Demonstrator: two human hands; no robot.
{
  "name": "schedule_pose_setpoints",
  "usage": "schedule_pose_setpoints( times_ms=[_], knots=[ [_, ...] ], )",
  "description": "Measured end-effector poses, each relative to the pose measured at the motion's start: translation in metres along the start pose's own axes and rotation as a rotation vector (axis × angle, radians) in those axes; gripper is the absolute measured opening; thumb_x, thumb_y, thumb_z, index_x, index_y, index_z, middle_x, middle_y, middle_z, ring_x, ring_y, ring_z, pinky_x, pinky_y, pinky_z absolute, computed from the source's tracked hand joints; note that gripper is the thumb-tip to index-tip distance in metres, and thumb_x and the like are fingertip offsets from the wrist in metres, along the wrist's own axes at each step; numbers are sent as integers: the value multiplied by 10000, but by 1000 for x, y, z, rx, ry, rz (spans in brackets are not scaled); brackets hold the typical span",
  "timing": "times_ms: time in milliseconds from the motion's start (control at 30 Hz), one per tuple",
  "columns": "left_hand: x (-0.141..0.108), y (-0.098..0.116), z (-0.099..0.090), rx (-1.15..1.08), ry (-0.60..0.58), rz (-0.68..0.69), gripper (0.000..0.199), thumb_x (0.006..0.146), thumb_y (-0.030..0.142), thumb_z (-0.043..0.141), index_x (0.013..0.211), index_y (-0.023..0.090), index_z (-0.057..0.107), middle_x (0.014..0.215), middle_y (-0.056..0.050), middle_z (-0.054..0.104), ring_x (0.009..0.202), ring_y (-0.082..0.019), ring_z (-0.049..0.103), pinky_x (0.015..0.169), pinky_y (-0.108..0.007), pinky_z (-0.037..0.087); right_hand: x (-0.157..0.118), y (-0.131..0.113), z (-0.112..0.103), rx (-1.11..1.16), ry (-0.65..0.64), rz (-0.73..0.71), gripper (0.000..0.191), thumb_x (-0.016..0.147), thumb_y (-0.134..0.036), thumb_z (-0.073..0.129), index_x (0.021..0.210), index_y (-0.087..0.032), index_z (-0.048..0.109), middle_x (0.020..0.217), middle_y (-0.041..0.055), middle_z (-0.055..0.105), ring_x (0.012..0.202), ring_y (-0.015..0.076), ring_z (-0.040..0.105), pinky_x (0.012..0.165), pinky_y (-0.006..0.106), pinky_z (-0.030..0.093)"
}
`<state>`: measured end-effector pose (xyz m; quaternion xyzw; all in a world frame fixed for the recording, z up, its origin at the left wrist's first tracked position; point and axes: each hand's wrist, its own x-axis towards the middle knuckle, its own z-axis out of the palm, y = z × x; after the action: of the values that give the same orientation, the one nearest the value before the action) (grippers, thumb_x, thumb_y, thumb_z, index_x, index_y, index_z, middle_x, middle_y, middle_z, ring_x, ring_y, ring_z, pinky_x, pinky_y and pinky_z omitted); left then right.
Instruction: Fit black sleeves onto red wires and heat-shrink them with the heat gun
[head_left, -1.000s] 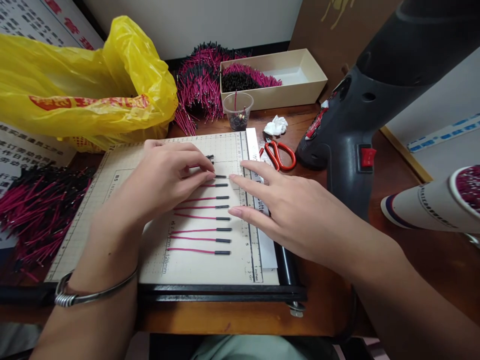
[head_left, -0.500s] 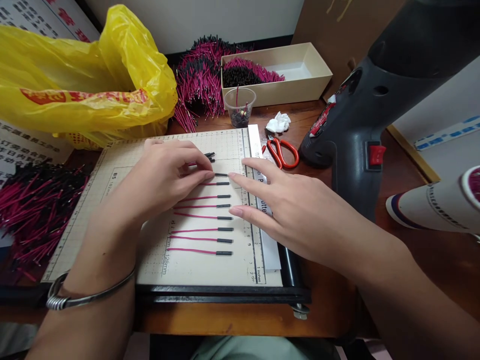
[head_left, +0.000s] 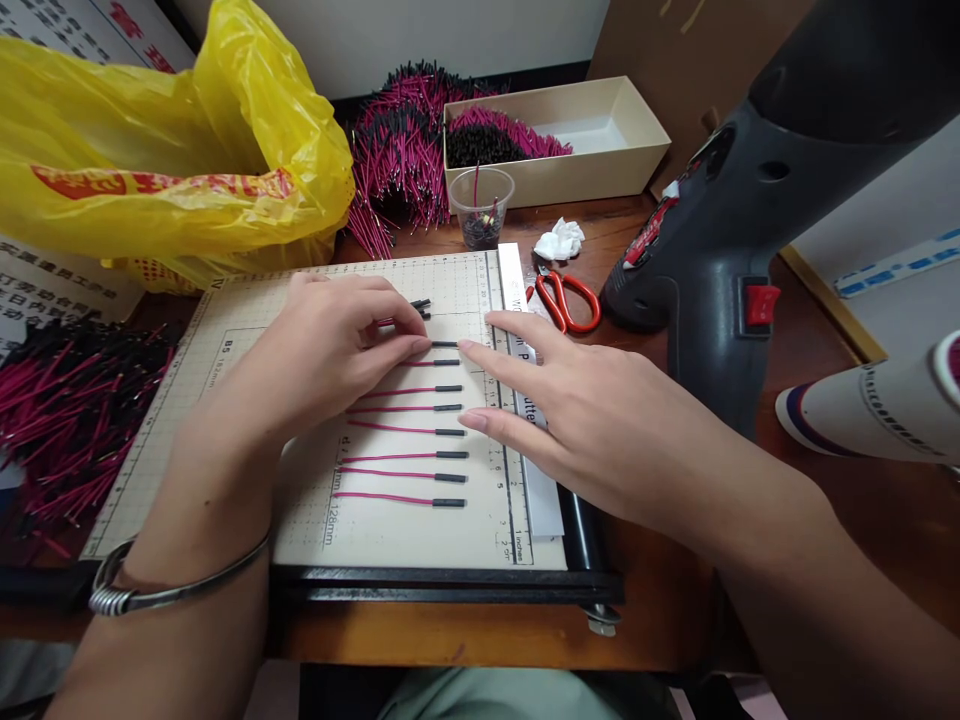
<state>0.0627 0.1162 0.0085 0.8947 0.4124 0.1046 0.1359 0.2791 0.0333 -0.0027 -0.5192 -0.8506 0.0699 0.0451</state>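
Note:
My left hand (head_left: 341, 335) is closed, its thumb and fingers pinching a magenta wire with a black sleeve (head_left: 445, 344) that sticks out to the right. My right hand (head_left: 581, 400) rests with fingers spread; one fingertip meets the sleeve's right end. Below the pinched piece, several more sleeved wires (head_left: 450, 432) lie in a column on the cream gridded board of a paper trimmer (head_left: 405, 540), black ends to the right. Partly hidden behind my left hand, a few more black ends (head_left: 421, 304) show. Under my right hand runs a white strip (head_left: 541, 510) along the board's right side.
Red-handled cutters (head_left: 576, 300), crumpled tissue (head_left: 560, 240) and a clear plastic cup (head_left: 481, 215) stand behind the board. A cream box (head_left: 570, 185) holds more wires. Wire piles (head_left: 75, 430) and a yellow bag (head_left: 247, 150) are left; a heat gun (head_left: 705, 250) and paper cup (head_left: 870, 410) right.
The view has shifted very slightly. Both hands keep nearly the same pose, and the pinched wire lies in about the same place.

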Motion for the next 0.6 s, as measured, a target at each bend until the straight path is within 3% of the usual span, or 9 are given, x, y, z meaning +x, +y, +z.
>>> schedule_pose_setpoints(
  times_ms=[133, 433, 600],
  knots=[
    [1, 2, 0, 1, -5, -4, 255, 897, 416, 558, 819, 234, 719, 840, -18, 736, 754, -182, 627, 747, -324, 428, 2, -1, 0, 20, -11, 15, 602, 1029, -578, 294, 1528, -269, 428, 1527, 130, 455, 1081, 312, 691, 786, 505, 625],
    [-5, -6, -5, -16, 1, -23, 312, 918, 390, 497, 898, 210, 751, 916, -45, 743, 855, -209, 638, 827, -349, 445, 6, -3, -2, 41, -65, 56, 594, 1027, -596, 261, 1519, -314, 438, 1521, 121, 439, 1091, 300, 687, 843, 530, 615],
    [-5, -7, -7, -29, -58, -38, 274, 901, 380, 533, 919, 236, 765, 956, -34, 748, 895, -210, 646, 886, -359, 439, 8, -3, -2, 41, -76, 65, 596, 1026, -600, 258, 1518, -319, 442, 1504, 118, 454, 1076, 293, 689, 846, 525, 615]
  ],
)
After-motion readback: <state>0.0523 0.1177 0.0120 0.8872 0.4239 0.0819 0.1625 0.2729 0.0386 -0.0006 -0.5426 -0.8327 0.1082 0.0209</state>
